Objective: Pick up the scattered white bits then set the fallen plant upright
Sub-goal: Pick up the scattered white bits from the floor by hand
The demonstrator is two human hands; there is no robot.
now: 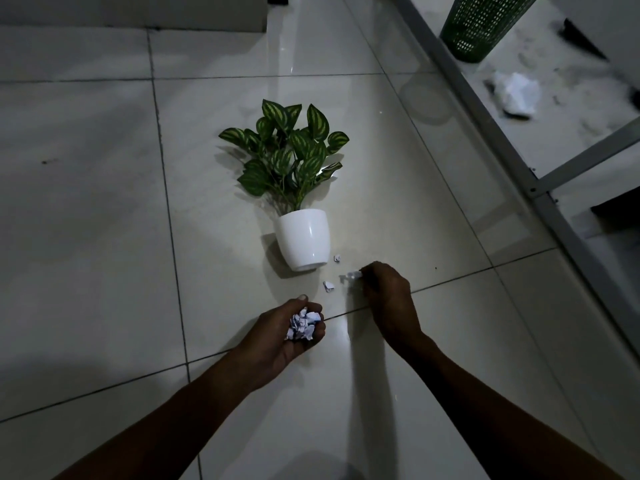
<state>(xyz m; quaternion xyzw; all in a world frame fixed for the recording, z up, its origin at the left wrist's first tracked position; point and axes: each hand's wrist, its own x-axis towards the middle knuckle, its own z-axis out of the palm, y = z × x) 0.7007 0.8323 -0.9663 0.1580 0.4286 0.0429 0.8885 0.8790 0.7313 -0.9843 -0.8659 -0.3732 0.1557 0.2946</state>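
Observation:
A plant with striped green leaves (287,157) lies on its side on the tiled floor, its white pot (304,239) nearest me with the base toward me. My left hand (292,336) is cupped palm-up around a bunch of white paper bits (303,324). Just right of the pot, my right hand (386,292) pinches one white bit (353,275) at floor level. Two more white bits lie loose on the floor: one (328,285) between my hands, one (337,259) beside the pot's base.
A green perforated bin (481,26) stands at the top right behind a grey metal frame (485,116). A crumpled white paper ball (517,95) lies near it on dusty floor. A pale wall base runs along the top left.

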